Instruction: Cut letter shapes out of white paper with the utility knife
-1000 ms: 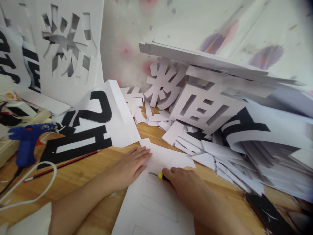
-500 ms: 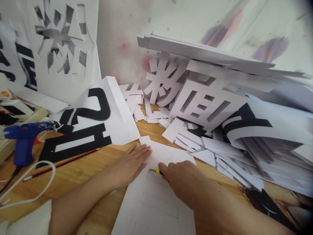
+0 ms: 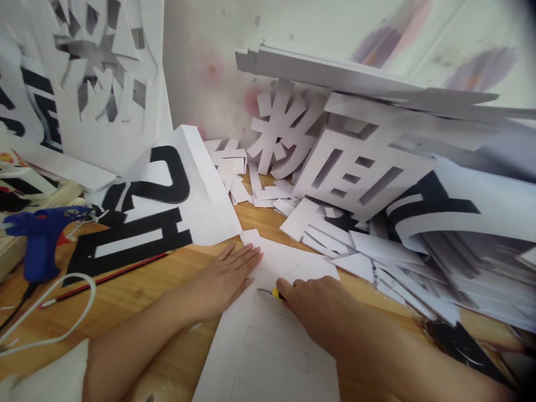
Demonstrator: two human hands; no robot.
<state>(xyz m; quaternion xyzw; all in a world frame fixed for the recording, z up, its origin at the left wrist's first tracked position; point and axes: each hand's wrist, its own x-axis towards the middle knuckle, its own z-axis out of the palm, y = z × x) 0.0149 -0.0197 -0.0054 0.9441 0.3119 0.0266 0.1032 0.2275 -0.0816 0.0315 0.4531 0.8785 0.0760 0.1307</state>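
Note:
A white foam board (image 3: pixel 268 340) with pencilled rectangles lies on the wooden table in front of me. My left hand (image 3: pixel 228 276) rests flat on the board's upper left edge, its fingers stretched out. In my right hand (image 3: pixel 318 298) is a yellow and black utility knife (image 3: pixel 276 293), most of its handle hidden by my fingers. Its thin blade points left and meets the board at the top line of the uppermost pencilled rectangle.
On the left are a blue glue gun (image 3: pixel 41 240), a red and black pencil (image 3: pixel 113 276) and a paper with black printed characters (image 3: pixel 167 187). Cut white characters (image 3: pixel 280 128), a large cut-out board (image 3: pixel 347 173) and loose scraps (image 3: pixel 318 234) crowd the back and right. A dark object (image 3: pixel 464 346) lies lower right.
The whole view has shifted slightly. My right hand and the knife stay at nearly the same spot on the board, and my left hand keeps pressing flat.

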